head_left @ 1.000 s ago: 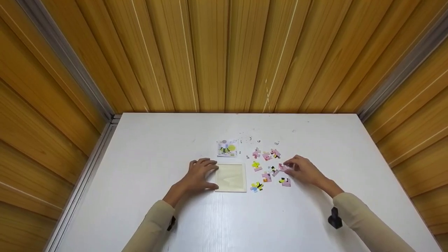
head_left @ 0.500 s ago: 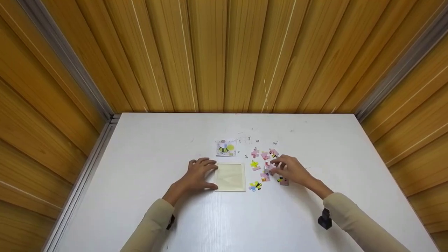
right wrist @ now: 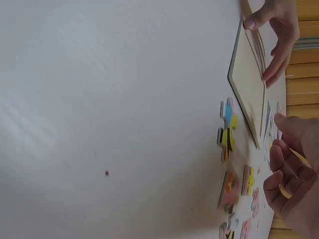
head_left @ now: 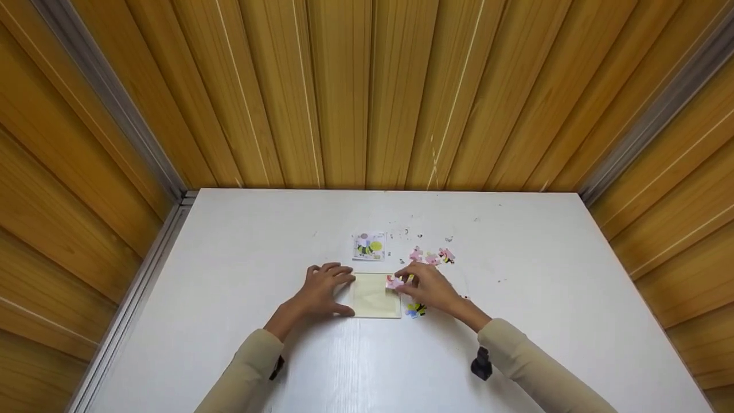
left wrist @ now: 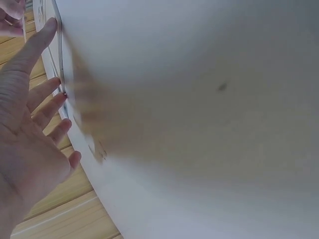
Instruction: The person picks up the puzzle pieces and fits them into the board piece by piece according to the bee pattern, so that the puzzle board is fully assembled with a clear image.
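Observation:
A shallow square wooden puzzle tray [head_left: 371, 298] lies on the white table. My left hand [head_left: 325, 291] touches its left side, thumb at the near corner and fingertips at the far one, the fingers spread. Over the tray's far right corner, my right hand [head_left: 433, 288] pinches a pink jigsaw piece [head_left: 393, 281] between thumb and fingers. That piece is hidden behind the fingers in the right wrist view. Beside the tray's right edge lies a yellow, black and blue jigsaw piece [right wrist: 228, 115]. Other loose pieces sit partly beneath the right hand.
Behind the tray lies a square picture card [head_left: 369, 246] with a bee on it. Pink jigsaw pieces [head_left: 446, 256] lie to the right of the card. Small dark marks dot the table [head_left: 258, 229] behind them. Wood-look panels [head_left: 344, 103] enclose the table's back and sides.
My right hand has carried the pink jigsaw piece leftward from among the loose pieces to above the tray's far right corner. My left hand has stayed at the tray's left side.

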`<state>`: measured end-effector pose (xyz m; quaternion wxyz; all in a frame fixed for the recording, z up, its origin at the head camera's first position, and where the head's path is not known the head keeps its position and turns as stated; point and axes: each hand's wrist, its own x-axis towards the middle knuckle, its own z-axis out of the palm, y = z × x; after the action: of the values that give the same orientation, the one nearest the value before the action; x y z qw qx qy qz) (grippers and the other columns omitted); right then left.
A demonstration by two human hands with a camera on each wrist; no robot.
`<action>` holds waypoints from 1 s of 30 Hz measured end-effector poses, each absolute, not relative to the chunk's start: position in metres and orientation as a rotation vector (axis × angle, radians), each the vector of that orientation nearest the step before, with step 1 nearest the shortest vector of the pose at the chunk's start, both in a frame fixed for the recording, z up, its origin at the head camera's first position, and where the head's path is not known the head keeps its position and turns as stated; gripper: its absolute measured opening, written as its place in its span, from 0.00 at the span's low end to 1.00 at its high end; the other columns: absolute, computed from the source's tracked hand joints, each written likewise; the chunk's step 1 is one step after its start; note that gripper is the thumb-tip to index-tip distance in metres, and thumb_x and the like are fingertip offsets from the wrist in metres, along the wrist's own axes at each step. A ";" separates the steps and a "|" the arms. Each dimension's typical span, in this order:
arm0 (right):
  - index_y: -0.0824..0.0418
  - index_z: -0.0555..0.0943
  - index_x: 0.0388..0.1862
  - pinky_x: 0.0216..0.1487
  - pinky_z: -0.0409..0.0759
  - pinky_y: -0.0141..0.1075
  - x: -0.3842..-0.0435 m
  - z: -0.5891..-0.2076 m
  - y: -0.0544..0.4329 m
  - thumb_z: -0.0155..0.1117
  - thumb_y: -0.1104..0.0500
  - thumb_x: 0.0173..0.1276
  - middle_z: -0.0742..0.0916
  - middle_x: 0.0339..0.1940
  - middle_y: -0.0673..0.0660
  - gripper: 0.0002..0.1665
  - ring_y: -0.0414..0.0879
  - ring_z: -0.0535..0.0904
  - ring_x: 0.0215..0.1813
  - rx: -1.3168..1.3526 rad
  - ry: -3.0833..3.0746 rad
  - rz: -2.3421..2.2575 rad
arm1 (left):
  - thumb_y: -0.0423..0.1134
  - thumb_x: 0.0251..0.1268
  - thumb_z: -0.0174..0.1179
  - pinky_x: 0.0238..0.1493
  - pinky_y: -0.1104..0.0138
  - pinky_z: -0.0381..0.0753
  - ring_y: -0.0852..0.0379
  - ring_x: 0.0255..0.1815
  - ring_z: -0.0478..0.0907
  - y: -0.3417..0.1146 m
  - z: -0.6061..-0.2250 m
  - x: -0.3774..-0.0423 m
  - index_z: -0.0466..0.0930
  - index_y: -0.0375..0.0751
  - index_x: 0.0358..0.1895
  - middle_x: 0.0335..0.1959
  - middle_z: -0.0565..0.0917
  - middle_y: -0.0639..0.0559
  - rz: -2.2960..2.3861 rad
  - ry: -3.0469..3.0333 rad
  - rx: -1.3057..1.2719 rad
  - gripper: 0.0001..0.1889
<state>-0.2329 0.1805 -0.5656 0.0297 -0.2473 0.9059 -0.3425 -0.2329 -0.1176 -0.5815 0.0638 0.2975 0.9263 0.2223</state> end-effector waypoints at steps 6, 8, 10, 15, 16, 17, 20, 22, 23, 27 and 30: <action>0.63 0.88 0.50 0.37 0.78 0.31 -0.230 -0.574 0.160 0.74 0.59 0.65 0.89 0.39 0.54 0.15 0.41 0.81 0.36 -0.755 2.794 -0.991 | 0.59 0.47 0.78 0.69 0.35 0.61 0.39 0.75 0.67 -0.115 -0.580 -0.231 0.80 0.44 0.65 0.71 0.76 0.45 0.609 2.832 0.910 0.41; 0.63 0.88 0.49 0.36 0.77 0.31 -0.230 -0.575 0.155 0.75 0.58 0.64 0.88 0.37 0.54 0.16 0.41 0.80 0.36 -0.750 2.809 -0.965 | 0.60 0.47 0.78 0.69 0.35 0.61 0.39 0.75 0.67 -0.115 -0.581 -0.231 0.79 0.45 0.65 0.72 0.76 0.46 0.600 2.832 0.910 0.41; 0.64 0.88 0.48 0.36 0.77 0.32 -0.229 -0.577 0.152 0.75 0.58 0.63 0.88 0.36 0.54 0.16 0.41 0.80 0.35 -0.751 2.817 -0.943 | 0.60 0.47 0.78 0.69 0.35 0.61 0.39 0.75 0.66 -0.115 -0.581 -0.231 0.79 0.45 0.66 0.72 0.76 0.46 0.588 2.828 0.904 0.41; 0.63 0.88 0.48 0.36 0.78 0.32 -0.227 -0.577 0.148 0.75 0.54 0.64 0.89 0.35 0.53 0.17 0.39 0.80 0.35 -0.757 2.799 -0.939 | 0.60 0.46 0.78 0.70 0.35 0.61 0.39 0.75 0.66 -0.116 -0.580 -0.231 0.79 0.45 0.65 0.72 0.76 0.46 0.605 2.822 0.893 0.41; 0.62 0.88 0.49 0.36 0.77 0.32 -0.227 -0.577 0.148 0.74 0.54 0.65 0.89 0.35 0.53 0.17 0.39 0.79 0.35 -0.760 2.800 -0.939 | 0.60 0.46 0.78 0.69 0.36 0.61 0.38 0.75 0.67 -0.116 -0.580 -0.231 0.80 0.45 0.65 0.72 0.76 0.46 0.606 2.825 0.896 0.41; 0.62 0.88 0.49 0.36 0.77 0.32 -0.227 -0.576 0.148 0.74 0.53 0.66 0.88 0.34 0.52 0.17 0.39 0.79 0.34 -0.767 2.801 -0.938 | 0.60 0.46 0.78 0.69 0.36 0.61 0.38 0.75 0.67 -0.116 -0.580 -0.231 0.80 0.45 0.64 0.72 0.76 0.46 0.606 2.830 0.898 0.41; 0.62 0.87 0.52 0.38 0.76 0.33 -0.230 -0.575 0.149 0.69 0.54 0.71 0.87 0.37 0.53 0.16 0.40 0.78 0.36 -0.806 2.793 -0.930 | 0.61 0.45 0.78 0.69 0.36 0.62 0.39 0.74 0.68 -0.117 -0.582 -0.231 0.80 0.46 0.64 0.71 0.77 0.46 0.588 2.844 0.897 0.41; 0.62 0.86 0.54 0.43 0.78 0.37 -0.233 -0.575 0.150 0.66 0.58 0.73 0.86 0.42 0.55 0.15 0.44 0.79 0.41 -0.867 2.771 -0.916 | 0.61 0.45 0.78 0.70 0.36 0.62 0.39 0.75 0.67 -0.118 -0.582 -0.231 0.80 0.46 0.65 0.71 0.77 0.47 0.578 2.849 0.884 0.42; 0.62 0.86 0.55 0.46 0.79 0.39 -0.235 -0.575 0.151 0.65 0.59 0.73 0.86 0.44 0.57 0.15 0.47 0.79 0.44 -0.903 2.758 -0.904 | 0.61 0.45 0.78 0.70 0.37 0.61 0.39 0.75 0.67 -0.117 -0.582 -0.231 0.80 0.46 0.65 0.71 0.77 0.47 0.574 2.848 0.878 0.42; 0.63 0.86 0.56 0.57 0.77 0.50 -0.239 -0.576 0.154 0.64 0.66 0.72 0.84 0.51 0.61 0.16 0.55 0.78 0.54 -1.070 2.722 -0.828 | 0.61 0.46 0.78 0.71 0.37 0.60 0.39 0.75 0.66 -0.115 -0.580 -0.232 0.80 0.46 0.65 0.72 0.76 0.47 0.576 2.839 0.869 0.41; 0.63 0.87 0.55 0.56 0.77 0.50 -0.239 -0.577 0.156 0.64 0.66 0.71 0.84 0.51 0.62 0.15 0.56 0.78 0.54 -1.136 2.721 -0.784 | 0.60 0.46 0.78 0.70 0.37 0.60 0.39 0.75 0.66 -0.115 -0.579 -0.231 0.80 0.45 0.65 0.72 0.76 0.47 0.582 2.838 0.869 0.41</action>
<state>-0.2395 0.1555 -0.5768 0.0453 -0.3719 0.8909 -0.2567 -0.2308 -0.1149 -0.5794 0.0586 0.2868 0.9367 0.1919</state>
